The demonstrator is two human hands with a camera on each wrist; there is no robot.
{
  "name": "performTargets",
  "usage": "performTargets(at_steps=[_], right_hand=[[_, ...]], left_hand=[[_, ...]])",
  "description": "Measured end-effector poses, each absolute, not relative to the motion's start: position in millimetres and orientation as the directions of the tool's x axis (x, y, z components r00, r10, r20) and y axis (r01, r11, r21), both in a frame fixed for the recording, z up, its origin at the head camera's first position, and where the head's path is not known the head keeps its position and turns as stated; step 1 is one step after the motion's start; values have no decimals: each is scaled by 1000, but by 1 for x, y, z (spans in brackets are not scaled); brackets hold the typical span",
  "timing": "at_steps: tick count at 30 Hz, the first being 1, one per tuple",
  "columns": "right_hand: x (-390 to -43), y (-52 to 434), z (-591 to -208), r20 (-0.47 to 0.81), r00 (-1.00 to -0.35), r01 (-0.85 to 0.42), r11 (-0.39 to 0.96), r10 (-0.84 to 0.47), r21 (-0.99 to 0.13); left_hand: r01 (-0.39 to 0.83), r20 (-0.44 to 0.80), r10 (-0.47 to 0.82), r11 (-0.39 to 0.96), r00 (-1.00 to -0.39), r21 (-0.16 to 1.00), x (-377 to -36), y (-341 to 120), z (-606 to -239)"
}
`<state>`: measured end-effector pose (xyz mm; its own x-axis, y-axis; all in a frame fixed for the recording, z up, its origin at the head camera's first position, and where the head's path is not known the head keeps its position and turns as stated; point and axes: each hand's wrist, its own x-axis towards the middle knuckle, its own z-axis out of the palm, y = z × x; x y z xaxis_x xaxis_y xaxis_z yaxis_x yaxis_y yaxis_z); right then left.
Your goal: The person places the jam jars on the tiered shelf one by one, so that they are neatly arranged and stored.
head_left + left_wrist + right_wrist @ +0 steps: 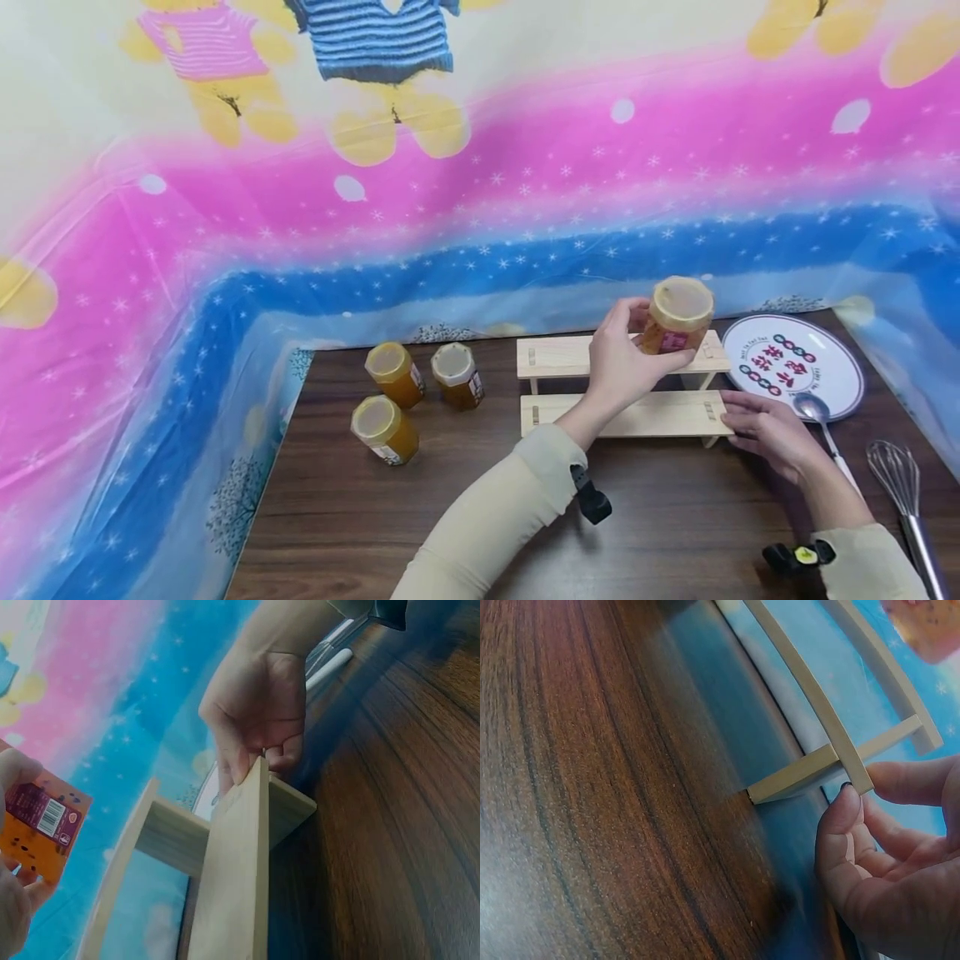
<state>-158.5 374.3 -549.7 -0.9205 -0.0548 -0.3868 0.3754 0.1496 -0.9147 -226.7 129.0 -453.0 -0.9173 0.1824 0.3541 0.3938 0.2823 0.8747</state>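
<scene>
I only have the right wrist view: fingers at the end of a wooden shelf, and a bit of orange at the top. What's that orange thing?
Observer: A jar with a tan lid, gripped by the left hand above the rack's upper step.
Operator: Is the right hand gripping the shelf or just touching it?
Observer: In the left wrist view the right hand pinches the end of the lower step between thumb and fingers.
Operator: Any more jars around?
Observer: Three more jars stand on the table, left of the rack.
Operator: Anything near my right side?
Observer: A spoon lies partly on a round plate, with a whisk further right.
</scene>
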Motion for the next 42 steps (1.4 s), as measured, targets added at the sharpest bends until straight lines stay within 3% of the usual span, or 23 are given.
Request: performTargets(at_steps=[22, 42], right_hand=[[-160, 369, -548, -367, -928, 354, 163, -58, -921], [-159, 374, -552, -401, -915, 390, 156, -49, -908]], left_hand=[[373, 357, 119, 402, -927, 836, -236, 146, -473], [389, 334, 201, 414, -921, 823, -227, 136, -471]])
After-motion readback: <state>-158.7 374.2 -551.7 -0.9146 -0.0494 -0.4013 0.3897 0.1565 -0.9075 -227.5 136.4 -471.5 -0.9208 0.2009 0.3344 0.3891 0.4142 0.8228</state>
